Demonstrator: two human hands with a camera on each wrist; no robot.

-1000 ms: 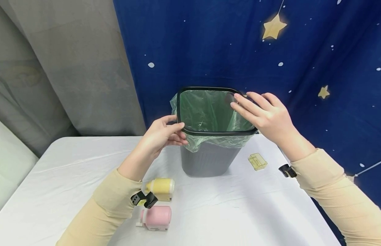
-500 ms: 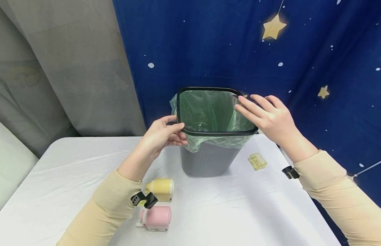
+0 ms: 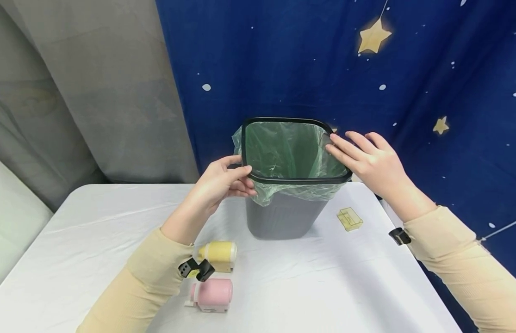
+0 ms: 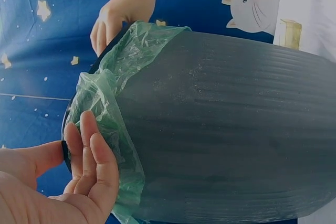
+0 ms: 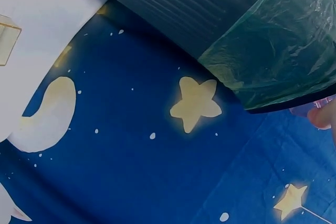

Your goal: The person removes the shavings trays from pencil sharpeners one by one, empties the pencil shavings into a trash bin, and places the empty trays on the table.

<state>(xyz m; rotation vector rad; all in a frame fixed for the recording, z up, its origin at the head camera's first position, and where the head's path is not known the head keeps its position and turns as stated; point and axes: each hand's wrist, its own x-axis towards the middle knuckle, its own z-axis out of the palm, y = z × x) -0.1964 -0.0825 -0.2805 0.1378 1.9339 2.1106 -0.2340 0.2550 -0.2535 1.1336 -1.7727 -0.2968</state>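
A grey ribbed trash bin (image 3: 282, 215) with a black rim (image 3: 299, 180) stands on the table, lined with a green plastic bag (image 3: 278, 148) folded over its edge. My left hand (image 3: 224, 178) pinches the rim at its near left corner between thumb and index finger; the other fingers curl loosely beside the overhanging bag. Over the right side of the rim lies my right hand (image 3: 368, 159), fingers stretched toward the opening. In the right wrist view its thumb tip (image 5: 321, 118) shows just outside the rim. A faint see-through patch sits by its fingertips; I cannot tell what it is.
A yellow bottle-shaped item (image 3: 220, 254) and a pink one (image 3: 214, 292) lie near my left forearm. Right of the bin rests a small clear yellowish box (image 3: 349, 218). Behind the white table (image 3: 307, 296) hangs a blue star-patterned curtain (image 3: 307, 60).
My right hand has slid a little to the right and toward me along the rim. My left hand keeps its hold, and the bin stays put.
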